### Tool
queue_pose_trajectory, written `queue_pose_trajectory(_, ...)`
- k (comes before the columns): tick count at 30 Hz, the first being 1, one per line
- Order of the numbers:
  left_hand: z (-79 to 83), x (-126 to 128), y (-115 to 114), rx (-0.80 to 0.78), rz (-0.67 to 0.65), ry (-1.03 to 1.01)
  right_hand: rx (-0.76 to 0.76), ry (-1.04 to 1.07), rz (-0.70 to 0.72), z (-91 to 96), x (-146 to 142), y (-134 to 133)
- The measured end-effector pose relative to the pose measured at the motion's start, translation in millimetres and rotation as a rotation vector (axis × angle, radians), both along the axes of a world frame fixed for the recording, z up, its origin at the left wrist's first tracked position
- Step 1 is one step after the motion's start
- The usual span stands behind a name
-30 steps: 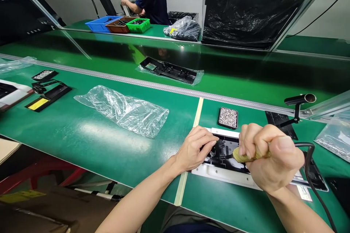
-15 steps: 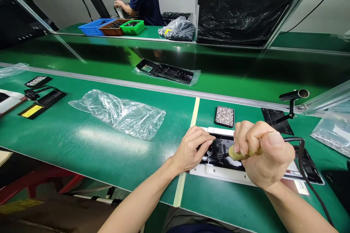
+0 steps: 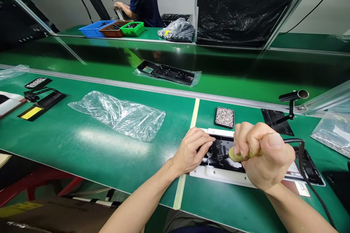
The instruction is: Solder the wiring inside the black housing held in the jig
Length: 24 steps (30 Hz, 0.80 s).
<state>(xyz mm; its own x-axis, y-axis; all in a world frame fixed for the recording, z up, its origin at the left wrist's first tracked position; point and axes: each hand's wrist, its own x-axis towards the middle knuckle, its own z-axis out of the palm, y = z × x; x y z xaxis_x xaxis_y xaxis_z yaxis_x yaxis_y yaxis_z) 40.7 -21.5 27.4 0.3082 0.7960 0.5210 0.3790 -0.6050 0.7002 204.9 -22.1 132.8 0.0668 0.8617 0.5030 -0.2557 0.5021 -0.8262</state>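
My right hand [image 3: 266,156] is closed in a fist around a corded electric screwdriver [image 3: 236,155], its front wrapped in yellow. The screwdriver's dark tip points left, down into a black plastic housing [image 3: 218,145] that lies in a white fixture [image 3: 216,172]. My left hand [image 3: 193,149] grips the left end of the housing, with bent fingers and the thumb close to the index finger; what lies under the palm is hidden. Behind the fixture sits a small black tray of screws [image 3: 224,117].
A black cord [image 3: 302,164] hangs at the right. A metal tube on a bracket [image 3: 292,96] and a bag of small parts [image 3: 333,133] stand beyond. Left lies a clear plastic bag [image 3: 120,114]. Farther back are a bagged black housing [image 3: 166,72], coloured bins [image 3: 97,28] and another person [image 3: 144,11].
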Motion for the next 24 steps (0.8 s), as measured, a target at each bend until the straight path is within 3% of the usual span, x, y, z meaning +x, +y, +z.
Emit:
queue_pose_trajectory(6, 1.8, 0.1, -0.9, -0.005, -0.001, -0.002, -0.051, 0.022, 0.005, 1.2, -0.3, -1.2)
queue_pose_trajectory(24, 3.1, 0.8, 0.4, 0.013, 0.008, 0.005, -0.01, -0.019, 0.014, 0.0, 1.8, 0.2)
